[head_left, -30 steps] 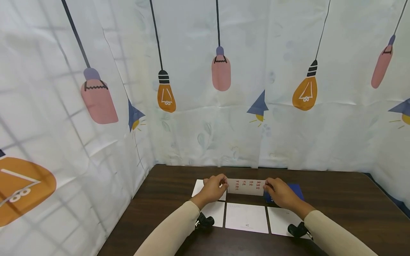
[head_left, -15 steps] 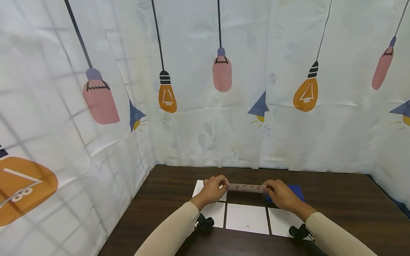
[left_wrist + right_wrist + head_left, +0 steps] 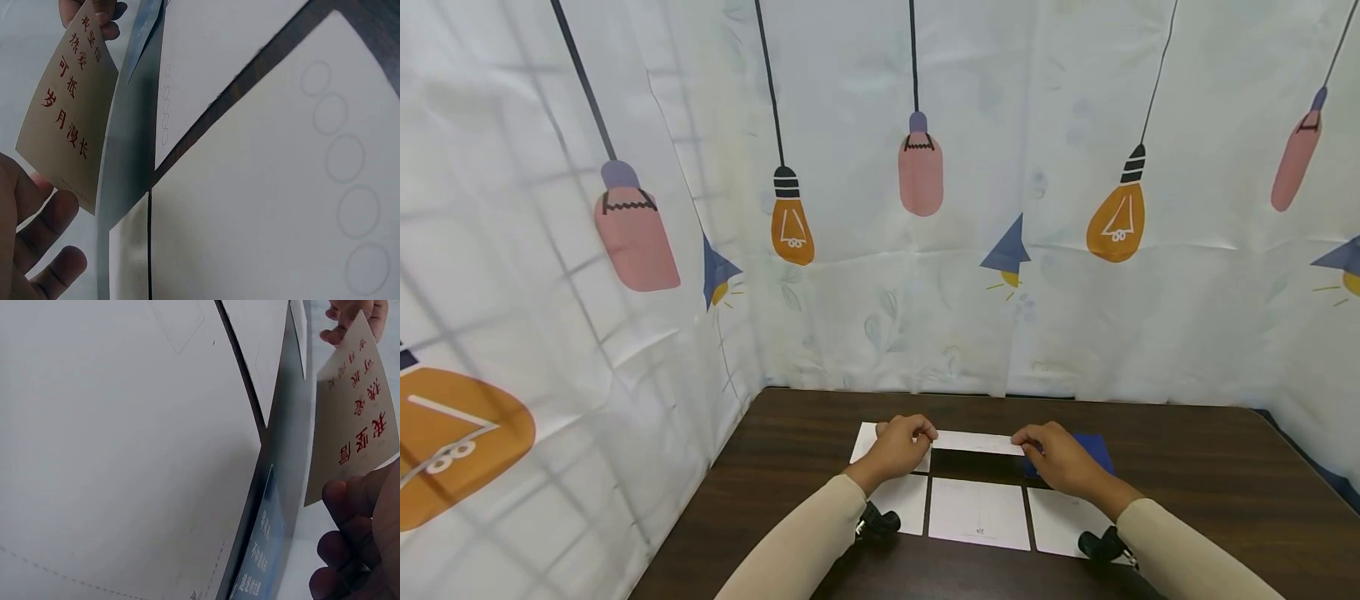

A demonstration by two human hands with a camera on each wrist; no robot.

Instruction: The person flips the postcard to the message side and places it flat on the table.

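Observation:
A small card (image 3: 976,442) is held up between my two hands in the head view, its white side toward me. Red printed characters cover the other face of this card (image 3: 69,94) in the left wrist view. My left hand (image 3: 898,446) pinches the left end between thumb and finger. At the opposite end, my right hand (image 3: 1062,454) pinches the card in the same way. Beneath the right hand a blue card (image 3: 1095,450) is partly hidden. Below the held card lies a white card (image 3: 977,514), the middle one of the near row.
More white cards lie flat: one at back left (image 3: 862,439), one at near left (image 3: 904,502), and one at near right (image 3: 1060,521). All rest on a dark wooden table (image 3: 1187,467). A patterned curtain (image 3: 865,317) hangs behind the table.
The held card has tilted over. Its red-lettered face showed in the head view before, then narrowed, and now a white side shows. Both hands have stayed almost in place.

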